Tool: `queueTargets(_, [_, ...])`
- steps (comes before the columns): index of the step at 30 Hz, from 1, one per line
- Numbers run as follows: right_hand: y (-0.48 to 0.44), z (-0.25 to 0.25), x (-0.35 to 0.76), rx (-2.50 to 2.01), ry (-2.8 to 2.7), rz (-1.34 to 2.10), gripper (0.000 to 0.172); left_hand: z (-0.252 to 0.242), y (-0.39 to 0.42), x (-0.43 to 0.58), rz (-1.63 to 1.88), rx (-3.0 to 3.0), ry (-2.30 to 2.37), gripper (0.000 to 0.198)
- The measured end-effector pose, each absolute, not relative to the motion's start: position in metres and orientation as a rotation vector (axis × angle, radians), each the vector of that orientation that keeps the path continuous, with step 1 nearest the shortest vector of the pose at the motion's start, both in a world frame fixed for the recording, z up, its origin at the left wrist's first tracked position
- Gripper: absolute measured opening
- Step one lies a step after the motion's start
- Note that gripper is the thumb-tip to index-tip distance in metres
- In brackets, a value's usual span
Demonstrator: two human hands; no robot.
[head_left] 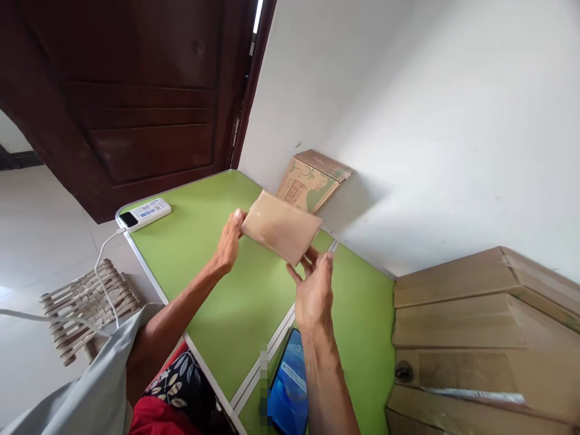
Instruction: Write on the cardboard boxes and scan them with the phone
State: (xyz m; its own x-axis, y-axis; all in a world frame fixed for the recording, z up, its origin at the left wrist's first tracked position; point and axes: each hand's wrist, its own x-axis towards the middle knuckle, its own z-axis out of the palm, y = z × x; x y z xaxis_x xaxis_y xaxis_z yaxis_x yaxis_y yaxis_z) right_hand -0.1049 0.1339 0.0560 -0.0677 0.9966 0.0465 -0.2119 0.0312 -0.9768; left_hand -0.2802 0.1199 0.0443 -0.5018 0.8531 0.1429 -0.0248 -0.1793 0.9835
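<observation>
A small plain brown cardboard box [283, 226] is held up above the green folding table [240, 308], tilted, its broad face towards me. My left hand [230, 241] grips its left end, with the thumb at the upper edge. At the lower right corner, my right hand [314, 284] holds the same box with fingers curled behind and under it. Part of the fingers of each hand is hidden by the box. Beneath my right forearm lies a phone [290, 380] with its screen lit.
A white power bank [145, 214] with a cable sits at the table's far left corner. Behind the held box, a printed carton [312, 178] leans against the wall. Large cardboard boxes [462, 326] stand at right. A woven stool [90, 302] is at left, below a dark door [149, 90].
</observation>
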Motion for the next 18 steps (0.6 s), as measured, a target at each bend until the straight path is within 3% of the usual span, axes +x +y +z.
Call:
queueTargets(7, [0.023,0.017,-0.104,-1.003,-0.943,1.437,0.057,0.01,-0.004,-0.279,1.711,0.851,1.403,0.077])
queueTargets(13, [-0.029,-0.007,-0.09,-1.05,-0.999,1.527,0.059,0.002,-0.072,-0.295,1.586,0.825,1.453,0.075])
queueTargets(18, [-0.022,-0.023,-0.083,-1.215,-1.075,1.461,0.069,0.002,-0.073,-0.313,1.526,0.647,1.515,0.081])
